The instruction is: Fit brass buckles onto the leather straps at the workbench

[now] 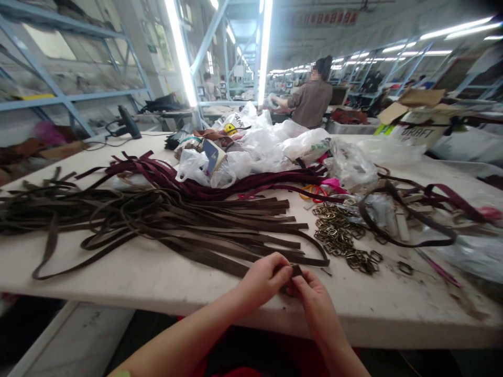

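Note:
Near the table's front edge, my left hand and my right hand meet, both closed on the end of a dark brown strap. Thumbs and fingers pinch it from either side; whether a buckle sits between them is hidden. Behind my left hand a bundle of long brown straps spreads over the left of the table. Beyond it lie maroon straps. To the right of my hands is a heap of brass-coloured metal buckles, with one loose buckle apart from it.
Clear plastic bags pile up at the back of the white table. A heat gun stands back left. Pink-handled scissors or tweezers and a looped strap lie right. Another person works beyond.

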Available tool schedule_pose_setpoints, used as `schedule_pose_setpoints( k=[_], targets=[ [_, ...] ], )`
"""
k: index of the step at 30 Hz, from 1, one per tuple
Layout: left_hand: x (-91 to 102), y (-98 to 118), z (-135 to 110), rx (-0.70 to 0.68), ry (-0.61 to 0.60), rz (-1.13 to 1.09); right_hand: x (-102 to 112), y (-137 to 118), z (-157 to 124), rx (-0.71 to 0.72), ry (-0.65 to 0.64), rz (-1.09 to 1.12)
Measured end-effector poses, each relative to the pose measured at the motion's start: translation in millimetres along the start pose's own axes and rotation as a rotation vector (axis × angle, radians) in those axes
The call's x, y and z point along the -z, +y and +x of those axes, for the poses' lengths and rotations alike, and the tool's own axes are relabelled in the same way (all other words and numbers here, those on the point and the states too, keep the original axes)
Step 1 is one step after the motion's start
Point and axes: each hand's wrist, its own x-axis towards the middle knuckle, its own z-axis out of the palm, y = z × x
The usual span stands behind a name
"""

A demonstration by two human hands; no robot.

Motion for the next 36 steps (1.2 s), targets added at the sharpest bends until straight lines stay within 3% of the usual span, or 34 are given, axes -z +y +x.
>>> schedule_pose_setpoints(
  k=[3,7,15,21,27,31,36],
  targets=[
    [-1.8,-8.3,4.2,0.072,0.095,0.033,-6.0,1.0,-0.1,0.018,0.022,0.017],
    [-3.6,-12.9,8.7,0.004,0.173,0.242,-8.5,1.6,2.8,0.052,0.033,-0.002],
    [-4.0,-13.6,5.9,-0.118,0.174,0.456,-7.3,1.8,0.8,0.06,0.026,-0.025],
    [-3.3,-12.4,4.2,-0.123,0.187,0.417,-8.9,-0.4,-1.4,0.093,0.047,-0.064],
    [-2.1,-8.8,0.8,-0.136,0.135,0.336,-6.1,-1.0,-6.0,0.211,0.034,-0.22],
    [-1.6,-8.3,-1.4,-0.163,0.088,0.227,-3.3,-1.9,-9.5,0.232,0.07,-0.192],
    [-5.1,-10.1,-5.6,-0.321,-0.014,0.467,3.9,-0.5,-13.8,0.188,0.147,-0.139]
  ],
)
